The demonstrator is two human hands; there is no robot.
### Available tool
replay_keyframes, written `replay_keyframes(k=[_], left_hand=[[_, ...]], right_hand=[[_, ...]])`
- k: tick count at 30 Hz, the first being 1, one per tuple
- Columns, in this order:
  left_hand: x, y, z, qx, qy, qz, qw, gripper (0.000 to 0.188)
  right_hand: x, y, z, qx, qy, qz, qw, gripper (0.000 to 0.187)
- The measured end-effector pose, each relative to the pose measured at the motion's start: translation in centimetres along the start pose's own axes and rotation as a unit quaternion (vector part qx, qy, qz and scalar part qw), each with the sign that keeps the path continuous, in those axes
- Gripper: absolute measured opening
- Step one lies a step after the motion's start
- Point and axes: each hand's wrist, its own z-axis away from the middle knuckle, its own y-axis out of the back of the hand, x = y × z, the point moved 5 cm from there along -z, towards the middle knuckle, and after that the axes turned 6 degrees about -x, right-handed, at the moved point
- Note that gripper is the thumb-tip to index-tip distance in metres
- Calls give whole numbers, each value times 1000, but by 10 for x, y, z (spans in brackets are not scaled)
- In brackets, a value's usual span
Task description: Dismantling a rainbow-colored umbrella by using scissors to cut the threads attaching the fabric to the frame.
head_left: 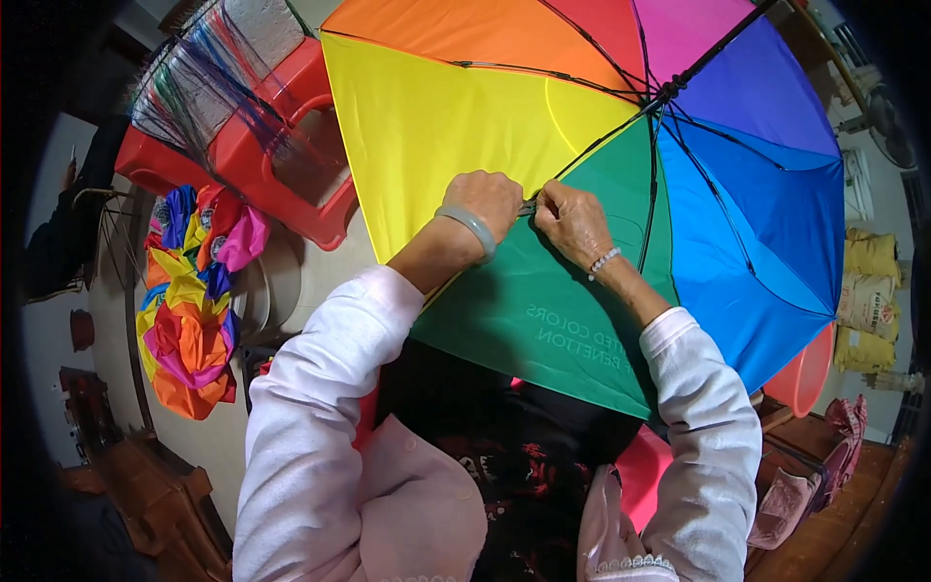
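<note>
An open rainbow umbrella (pixel 465 126) spreads in front of me, its inner side and black frame facing me. My left hand (pixel 490 202) is closed in a fist on the umbrella rib (pixel 603 144) along the seam between the yellow and green panels. Close beside it on the same rib, my right hand (pixel 572 223) pinches with thumb and fingers. A short dark piece of the rib shows between the two hands; the fingers hide the exact point of contact. Toward the upper right, the ribs meet at the black shaft (pixel 718 48).
At the upper left, a red plastic stool (pixel 325 215) carries a white foam block (pixel 267 34) hung with coloured threads (pixel 218 73). Crumpled multicoloured cloth (pixel 189 339) lies below it. On the right are a red basin (pixel 810 373), yellow sacks (pixel 868 301) and a fan (pixel 887 121).
</note>
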Motion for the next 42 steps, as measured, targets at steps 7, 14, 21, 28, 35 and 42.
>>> replay_keyframes(k=[7, 14, 21, 28, 35, 42], left_hand=[[1, 9, 7, 21, -9, 26, 999, 21], [-8, 17, 11, -30, 3, -3, 1000, 16], [-4, 11, 9, -7, -12, 8, 1000, 18], [-6, 13, 9, 1, -21, 10, 1000, 19], [-5, 18, 12, 8, -38, -6, 999, 19], [-2, 12, 8, 13, -20, -9, 1000, 18]], right_hand=[[-3, -3, -3, -18, 0, 53, 998, 9], [5, 11, 2, -66, -62, -13, 996, 9], [2, -7, 4, -23, -29, 22, 999, 11], [8, -7, 4, -12, -39, -24, 999, 10], [-2, -12, 9, 70, 30, 71, 995, 8], [9, -12, 6, 30, -48, 2, 998, 7]])
